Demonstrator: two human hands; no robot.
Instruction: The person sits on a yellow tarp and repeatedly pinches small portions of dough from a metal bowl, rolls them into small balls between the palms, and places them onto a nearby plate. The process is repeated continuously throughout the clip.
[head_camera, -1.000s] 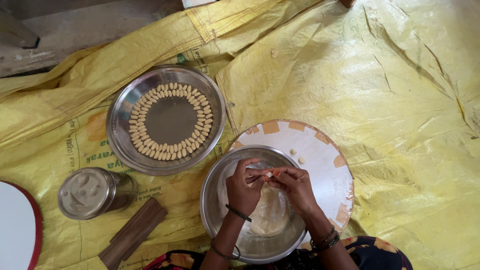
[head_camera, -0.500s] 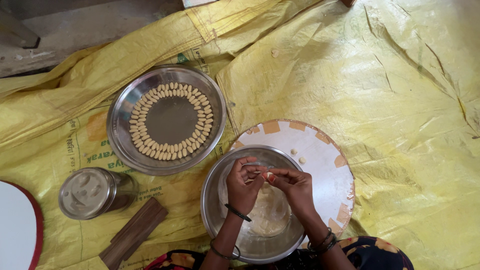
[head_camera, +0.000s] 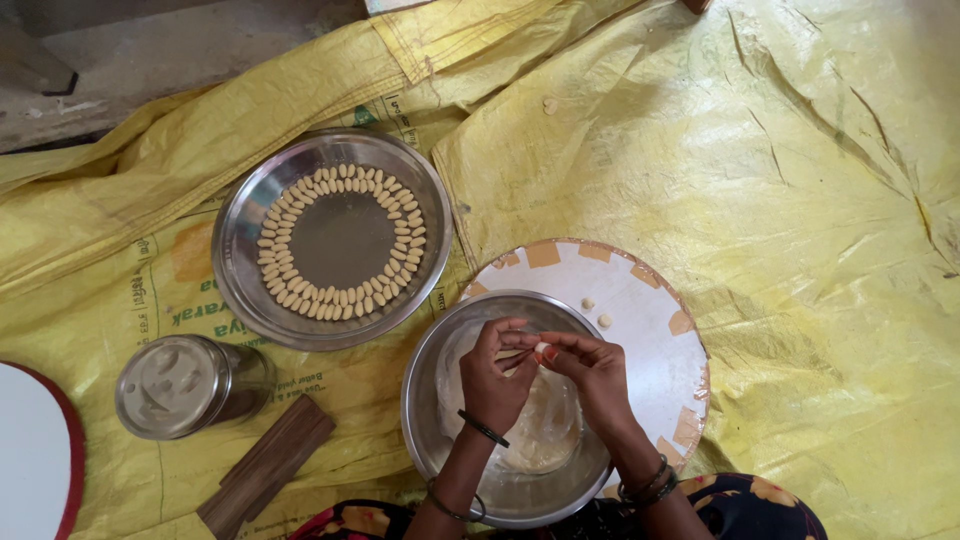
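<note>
Little has moved since the earlier frames: both hands are held in the same place above the steel bowl (head_camera: 505, 400), and only the fingertips have shifted slightly around a small pale piece of dough (head_camera: 541, 348). It appears that the piece is being shaped, much like the ones already laid out.

Nearest the viewer, the left hand (head_camera: 495, 378) and right hand (head_camera: 592, 372) are seen with fingertips closed together on the dough piece, pinched between them over the bowl. A larger pale lump of dough (head_camera: 545, 440) can be made out in the bowl below (partly hidden by the hands, so its outline is uncertain). The bowl is set on a round white board (head_camera: 640, 300) with orange-tan patches at its rim; two small dough bits lie on it.

To the left, a dark wooden block (head_camera: 265, 468) and a lidded steel container (head_camera: 190, 385) are found on the yellow woven sack (head_camera: 780, 200), which bears green printed lettering. A white disc with red rim (head_camera: 35, 450) sits at the left edge.

Farther off, a steel plate (head_camera: 335, 238) is filled with a ring of small shaped pieces.
</note>
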